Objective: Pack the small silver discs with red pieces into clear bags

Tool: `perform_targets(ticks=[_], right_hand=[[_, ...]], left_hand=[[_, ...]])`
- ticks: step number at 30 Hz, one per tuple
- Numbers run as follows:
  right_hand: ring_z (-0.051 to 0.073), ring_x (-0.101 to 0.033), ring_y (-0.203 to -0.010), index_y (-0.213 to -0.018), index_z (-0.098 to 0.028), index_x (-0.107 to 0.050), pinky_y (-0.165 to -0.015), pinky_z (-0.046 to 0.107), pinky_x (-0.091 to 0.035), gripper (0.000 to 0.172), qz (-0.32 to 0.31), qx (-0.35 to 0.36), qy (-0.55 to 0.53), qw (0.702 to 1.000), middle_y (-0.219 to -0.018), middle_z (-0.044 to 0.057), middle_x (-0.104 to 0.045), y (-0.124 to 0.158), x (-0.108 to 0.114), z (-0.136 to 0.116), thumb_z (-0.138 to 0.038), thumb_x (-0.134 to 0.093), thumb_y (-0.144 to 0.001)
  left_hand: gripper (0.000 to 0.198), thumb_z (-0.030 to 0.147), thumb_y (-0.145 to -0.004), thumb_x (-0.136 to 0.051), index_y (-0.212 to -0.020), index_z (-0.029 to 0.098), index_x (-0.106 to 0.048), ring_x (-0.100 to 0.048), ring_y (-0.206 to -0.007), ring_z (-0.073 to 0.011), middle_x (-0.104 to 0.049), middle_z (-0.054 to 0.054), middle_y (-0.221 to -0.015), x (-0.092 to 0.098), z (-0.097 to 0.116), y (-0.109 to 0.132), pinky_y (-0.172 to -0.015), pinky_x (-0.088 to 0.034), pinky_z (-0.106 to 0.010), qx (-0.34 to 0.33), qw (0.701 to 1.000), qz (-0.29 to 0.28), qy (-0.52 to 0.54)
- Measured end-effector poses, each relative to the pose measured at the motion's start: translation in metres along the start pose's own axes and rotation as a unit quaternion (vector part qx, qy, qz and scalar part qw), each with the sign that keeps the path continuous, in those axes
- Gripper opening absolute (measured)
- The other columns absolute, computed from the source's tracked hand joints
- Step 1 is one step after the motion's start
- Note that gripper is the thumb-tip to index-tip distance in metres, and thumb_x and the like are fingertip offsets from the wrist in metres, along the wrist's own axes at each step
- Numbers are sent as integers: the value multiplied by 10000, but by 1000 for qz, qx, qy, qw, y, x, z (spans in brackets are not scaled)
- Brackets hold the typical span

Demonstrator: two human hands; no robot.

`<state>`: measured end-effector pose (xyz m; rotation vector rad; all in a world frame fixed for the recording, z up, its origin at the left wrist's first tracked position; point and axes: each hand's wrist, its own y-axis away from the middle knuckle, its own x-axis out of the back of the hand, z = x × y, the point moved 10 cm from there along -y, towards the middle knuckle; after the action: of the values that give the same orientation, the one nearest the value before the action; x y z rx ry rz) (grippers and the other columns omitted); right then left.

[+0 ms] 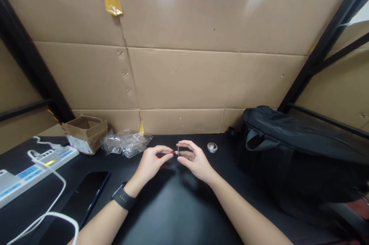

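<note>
Between the thumb and fingertips of my left hand (152,162) is a thin red strand (163,165), its tip poking out toward the right and a loop hanging below. My right hand (196,160) faces it, closed on a slim, upright, metallic-looking piece (178,151) pinched between thumb and fingers. That piece is too small for me to tell its kind. The red tip comes very close to it; whether they touch I cannot tell. Both hands are above the black table (173,214). A dark watch (123,196) is on the left wrist.
Beyond my right hand lies a small silvery ring-shaped roll (212,147). A big black bag (288,152) fills the right side. To the left are crumpled clear plastic (127,143), an open cardboard box (86,133), a power strip (40,174), a white cable (62,177) and a dark tablet (77,202).
</note>
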<state>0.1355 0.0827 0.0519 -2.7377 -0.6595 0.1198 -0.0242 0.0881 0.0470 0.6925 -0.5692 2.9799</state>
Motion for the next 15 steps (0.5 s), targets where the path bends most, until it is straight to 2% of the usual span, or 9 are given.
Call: perform_targets(ticks=[5,9,15], right_hand=[[232,-686,-1065,-1235,-264,-542,-886,379,-557,499,1,1,11,1000,-1307,101,-595,2,-9,2,-281,-770,-791],[232,-693,-1059,-1202,-258,-554,-854,353,-562,474,16,5,2,1000,-1289,99,-611,3,-12,4,-264,-776,-784],[243,-707,-1036,-1137,-244,-568,-820,342,-569,434,49,4,-11,999,-1236,96,-654,2,-8,10,-256,-793,-767]], left_hand=[[191,389,-829,-694,-873,224,-778,-696,-923,-228,-744,-57,-992,-3,5,3,-836,-569,-341,-18,1000,15,-3],[146,356,-815,-700,-864,248,-784,-651,-1029,-246,-718,-66,-1026,0,4,4,-899,-533,-369,-35,997,54,-45],[114,307,-842,-670,-869,274,-776,-615,-1085,-247,-715,-54,-1017,-5,3,4,-950,-482,-407,-50,994,47,-82]])
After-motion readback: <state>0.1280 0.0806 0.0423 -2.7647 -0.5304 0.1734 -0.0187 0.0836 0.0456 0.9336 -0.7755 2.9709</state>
